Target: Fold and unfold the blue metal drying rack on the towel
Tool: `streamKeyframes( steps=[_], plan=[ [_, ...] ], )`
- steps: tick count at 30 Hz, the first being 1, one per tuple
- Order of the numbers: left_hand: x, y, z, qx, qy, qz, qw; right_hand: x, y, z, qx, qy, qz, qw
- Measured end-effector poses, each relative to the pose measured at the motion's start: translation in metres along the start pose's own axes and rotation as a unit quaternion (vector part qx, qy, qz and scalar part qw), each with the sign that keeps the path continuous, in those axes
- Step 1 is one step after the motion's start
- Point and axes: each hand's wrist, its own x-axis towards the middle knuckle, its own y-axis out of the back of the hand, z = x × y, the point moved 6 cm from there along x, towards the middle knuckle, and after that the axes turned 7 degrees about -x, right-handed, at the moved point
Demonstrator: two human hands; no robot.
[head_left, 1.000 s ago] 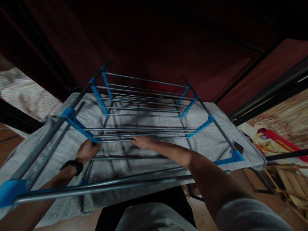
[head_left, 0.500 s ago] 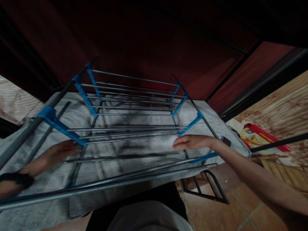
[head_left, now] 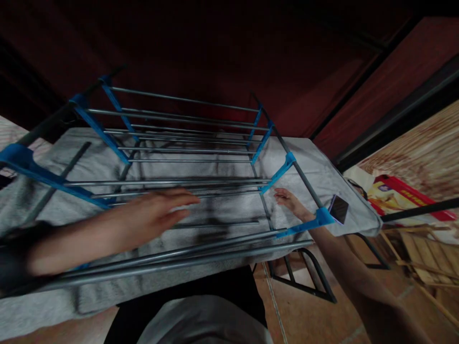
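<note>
A rack of grey metal tubes and blue plastic brackets lies across a grey cloth. My left hand is stretched out over the nearer rods, fingers extended and nothing visibly held; the forearm hides part of the left side. Past the near right bracket, my right hand reaches in beside the right frame, its fingers a little apart with no object seen in them. A thin rod runs below my left hand, and its left part is hidden.
A phone rests on the cloth at the right. Farther right are a red and yellow box and a wooden slatted piece. Dark metal legs stand out over the tiled floor, and a dark red panel rises behind.
My left hand has moved right and in over the rods. My right hand has gone farther in, beyond the near right bracket. The view has shifted, showing more of the phone.
</note>
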Motion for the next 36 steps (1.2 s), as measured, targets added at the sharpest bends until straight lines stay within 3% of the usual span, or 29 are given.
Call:
streamKeyframes(
  steps=[3,5,7,10,15,18,21,25,36],
  plan=[
    [0.062,-0.071,0.038,-0.019,-0.055,-0.052,0.997,0.023,-0.038,0.011,0.000,0.018,-0.016,1.000],
    [0.102,-0.113,0.044,-0.008,-0.060,-0.044,0.997,0.035,-0.051,0.013,-0.011,0.032,-0.012,0.999],
    [0.137,-0.145,0.040,0.014,-0.058,-0.023,0.998,0.044,-0.058,0.014,-0.027,0.040,0.001,0.999],
    [0.180,-0.172,0.032,0.043,-0.042,0.006,0.998,0.049,-0.064,0.014,-0.059,0.030,0.033,0.997],
    [0.235,-0.204,0.036,0.049,-0.033,-0.008,0.998,0.050,-0.071,0.018,-0.105,-0.015,0.087,0.990],
    [0.257,-0.218,0.037,0.045,-0.019,-0.016,0.999,0.052,-0.073,0.022,-0.109,-0.005,0.095,0.989],
    [0.268,-0.222,0.034,0.036,-0.031,-0.025,0.999,0.057,-0.075,0.025,-0.091,0.048,0.081,0.991],
    [0.271,-0.218,0.027,0.028,-0.042,-0.031,0.998,0.062,-0.071,0.030,-0.083,0.091,0.081,0.989],
    [0.277,-0.217,0.022,-0.044,-0.043,-0.042,0.997,0.062,-0.066,0.020,-0.094,0.107,0.102,0.985]
  ],
)
